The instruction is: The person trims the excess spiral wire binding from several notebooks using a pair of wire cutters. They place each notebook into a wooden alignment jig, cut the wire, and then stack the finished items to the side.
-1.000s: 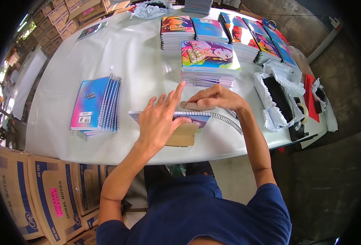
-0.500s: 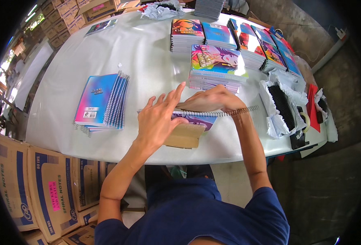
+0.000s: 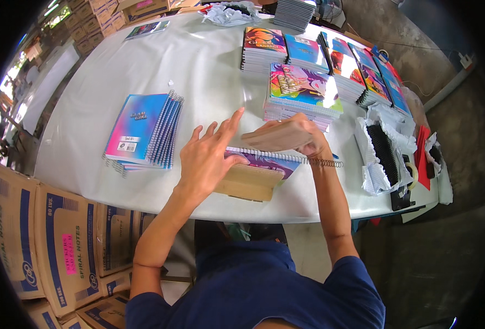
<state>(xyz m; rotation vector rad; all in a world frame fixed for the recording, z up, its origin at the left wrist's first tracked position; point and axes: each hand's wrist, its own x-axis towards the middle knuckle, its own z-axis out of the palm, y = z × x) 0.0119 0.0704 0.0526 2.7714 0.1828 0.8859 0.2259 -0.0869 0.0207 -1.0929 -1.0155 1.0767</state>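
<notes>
Nearest, at the lower left, printed cardboard boxes [image 3: 67,247] stand against the counter [image 3: 105,71], which has a pale, slightly wrinkled covering and a curved-looking near edge. Close to that edge, a piece of brown cardboard [image 3: 250,185] covers part of a purple notebook [image 3: 278,163]. The left hand [image 3: 208,156] is open, fingers spread, its thumb on the notebook. The right hand [image 3: 310,138] is closed around a blurred brown block [image 3: 275,137] just above the notebook's coil [image 3: 324,162]. Left of them sits a stack of blue-and-pink notebooks [image 3: 138,126]; to the right, torn white wrapping [image 3: 369,176] holds black coils [image 3: 382,151]. Beyond, a stack of colourful notebooks [image 3: 303,85] stands before further piles [image 3: 311,52]. Cartons [image 3: 103,22] and a grey wall [image 3: 434,44] lie farthest.
</notes>
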